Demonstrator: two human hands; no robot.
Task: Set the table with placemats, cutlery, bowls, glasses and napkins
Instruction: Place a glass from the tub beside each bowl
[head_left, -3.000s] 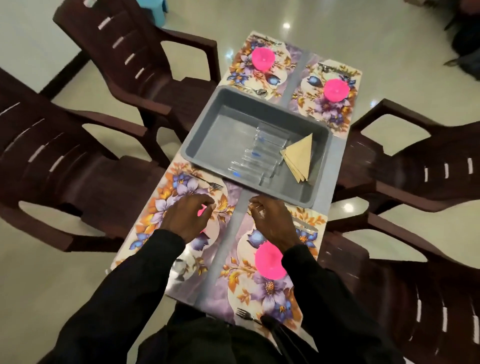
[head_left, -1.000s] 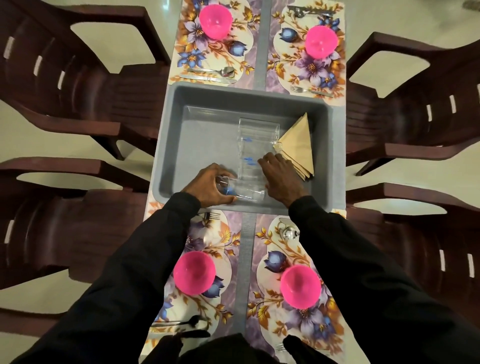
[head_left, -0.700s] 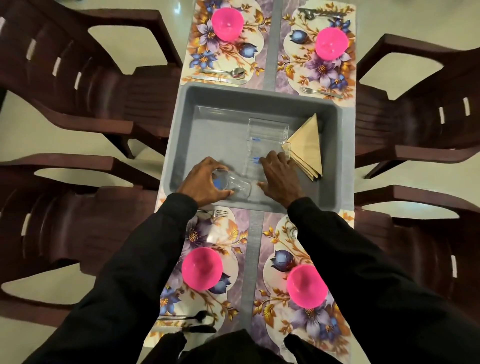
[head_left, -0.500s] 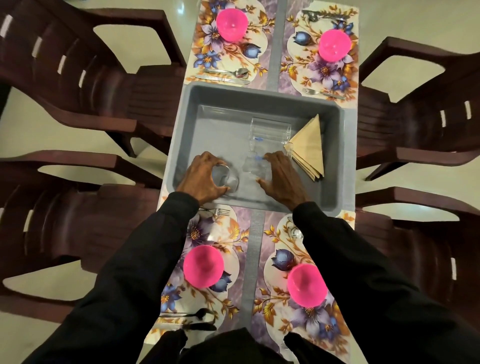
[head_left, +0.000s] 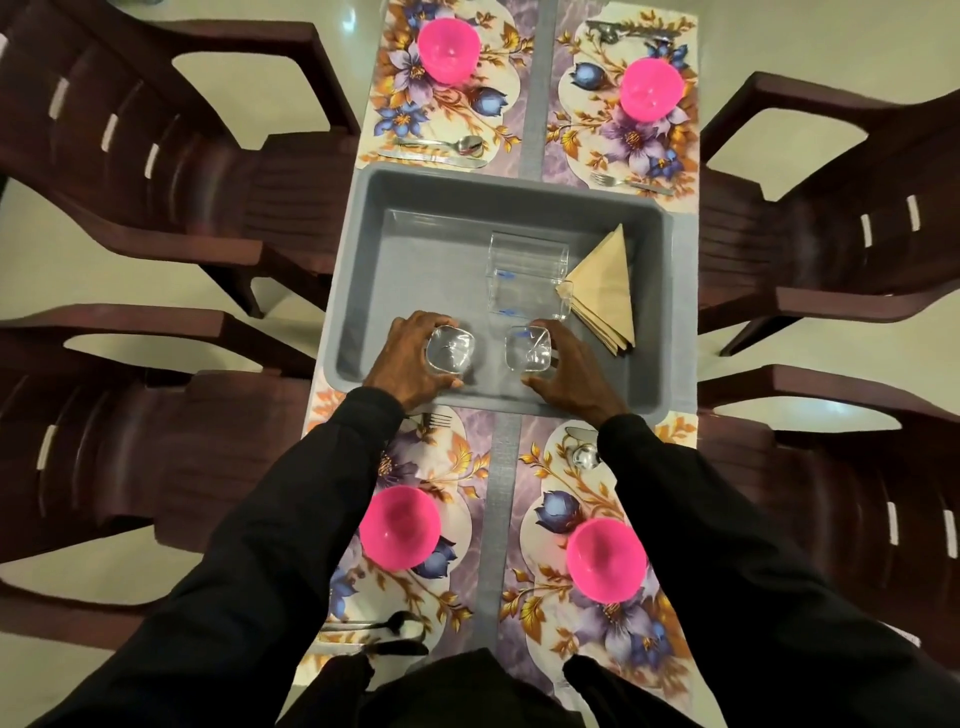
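A grey tub (head_left: 363, 260) stands mid-table between floral placemats (head_left: 608, 467). Inside it, my left hand (head_left: 408, 366) grips one clear glass (head_left: 451, 349) held upright, and my right hand (head_left: 569, 371) grips a second clear glass (head_left: 528, 348). More clear glasses (head_left: 527, 275) lie on their sides deeper in the tub, beside a stack of folded tan napkins (head_left: 605, 293). Pink bowls sit on the mats: near left (head_left: 400, 527), near right (head_left: 605, 558), far left (head_left: 448, 44), far right (head_left: 651, 88). Cutlery lies on each mat, such as a spoon (head_left: 441, 145) and a fork (head_left: 631, 183).
Dark brown plastic chairs flank the narrow table: two on the left (head_left: 156, 156), (head_left: 130, 447) and two on the right (head_left: 831, 218), (head_left: 857, 493). Pale tiled floor (head_left: 62, 260) shows between them. My black sleeves cover parts of the near mats.
Both hands moved from the near placemats into the tub. Each took a glass from the lying row and turned it upright, mouth toward me.
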